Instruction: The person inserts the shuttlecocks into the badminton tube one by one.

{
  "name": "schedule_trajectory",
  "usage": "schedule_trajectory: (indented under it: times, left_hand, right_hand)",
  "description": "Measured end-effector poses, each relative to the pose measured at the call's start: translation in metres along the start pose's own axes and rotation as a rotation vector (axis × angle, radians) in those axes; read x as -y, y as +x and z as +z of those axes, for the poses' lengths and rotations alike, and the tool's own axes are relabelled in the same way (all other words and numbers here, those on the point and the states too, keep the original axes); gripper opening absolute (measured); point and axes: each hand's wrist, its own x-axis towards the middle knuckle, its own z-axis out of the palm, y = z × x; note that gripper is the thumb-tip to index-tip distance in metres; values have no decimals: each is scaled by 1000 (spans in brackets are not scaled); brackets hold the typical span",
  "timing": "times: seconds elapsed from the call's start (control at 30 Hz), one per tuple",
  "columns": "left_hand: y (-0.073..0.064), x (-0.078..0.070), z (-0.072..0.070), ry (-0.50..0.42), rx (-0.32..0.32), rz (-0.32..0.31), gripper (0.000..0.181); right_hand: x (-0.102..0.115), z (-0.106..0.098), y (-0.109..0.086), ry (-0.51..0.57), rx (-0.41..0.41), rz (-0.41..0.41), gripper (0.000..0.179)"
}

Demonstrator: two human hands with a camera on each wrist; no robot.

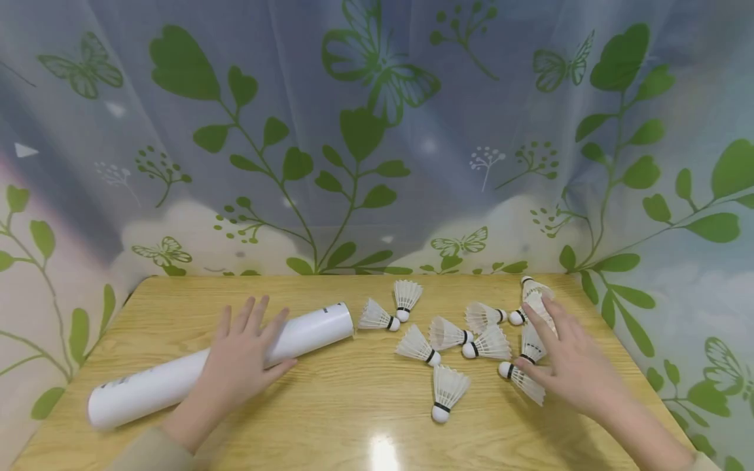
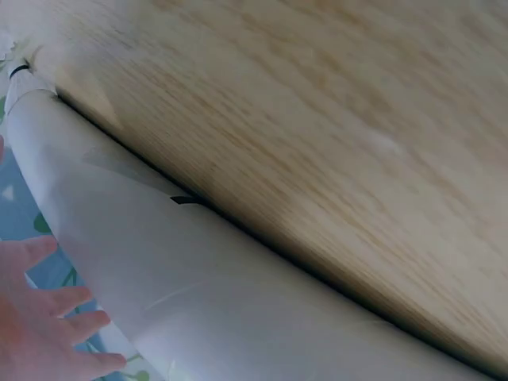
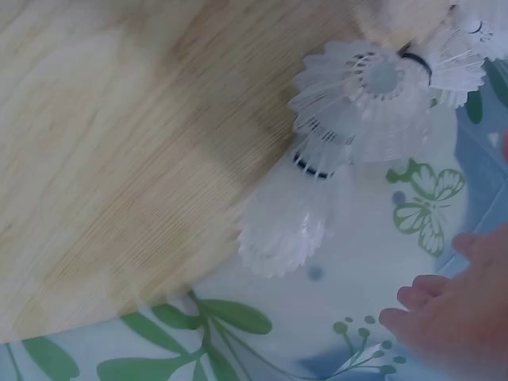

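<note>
A white shuttlecock tube (image 1: pixel 312 332) lies slantwise on the left of the wooden table. My left hand (image 1: pixel 247 353) is over its middle, fingers straight and spread; in the left wrist view the fingers (image 2: pixel 75 325) show beyond the tube (image 2: pixel 198 286). On the right, my right hand (image 1: pixel 574 356) hovers with loosely spread fingers over a cluster of white feather shuttlecocks. One shuttlecock (image 1: pixel 524 383) lies below its thumb, and others are partly hidden behind the fingers. The right wrist view shows shuttlecocks (image 3: pixel 357 103) bunched near the table's edge, apart from the fingertips (image 3: pixel 393 317).
Two shuttlecocks (image 1: pixel 408 297) lie by the tube's right end. Several more are scattered mid-right, one shuttlecock (image 1: pixel 449 391) nearest the front. Behind the wooden table (image 1: pixel 330 425) hangs a curtain (image 1: pixel 377 196) with green leaves and butterflies.
</note>
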Motion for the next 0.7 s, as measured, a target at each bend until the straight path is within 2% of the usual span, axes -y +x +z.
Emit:
schedule_trajectory:
  times: [0.23, 0.53, 0.7]
  left_hand:
    - [9, -6, 6, -25, -1, 42, 89]
    - [25, -18, 12, -144, -13, 54, 94]
    - [32, -21, 17, -122, -35, 91, 91]
  right_hand:
    - [18, -1, 0, 107, -21, -41, 91]
    - [43, 10, -1, 218, -100, -125, 83]
    - [56, 16, -3, 349, -104, -139, 77]
